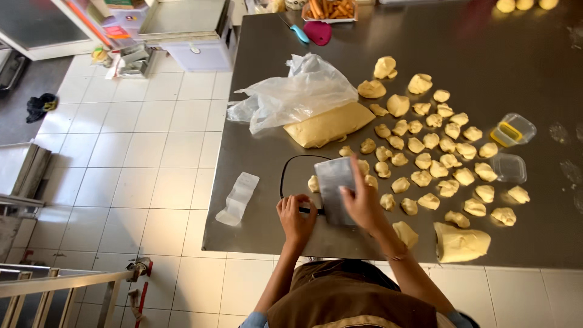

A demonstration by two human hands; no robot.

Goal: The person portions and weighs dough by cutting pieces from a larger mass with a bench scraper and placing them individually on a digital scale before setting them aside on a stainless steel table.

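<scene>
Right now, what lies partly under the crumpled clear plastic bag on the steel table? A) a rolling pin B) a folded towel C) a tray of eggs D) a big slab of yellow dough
D: the large yellow dough slab pokes out from beneath the plastic bag.

Steel worktable (291,237) viewed from above. Right hand (362,201) grips a flat metal dough scraper (333,189), held upright near the table's front edge. Left hand (296,217) rests closed just beside it, on a black-rimmed scale (294,176). Many small portioned dough pieces (425,159) are spread to the right. A large dough slab (330,124) lies partly under a clear plastic bag (297,91).
</scene>
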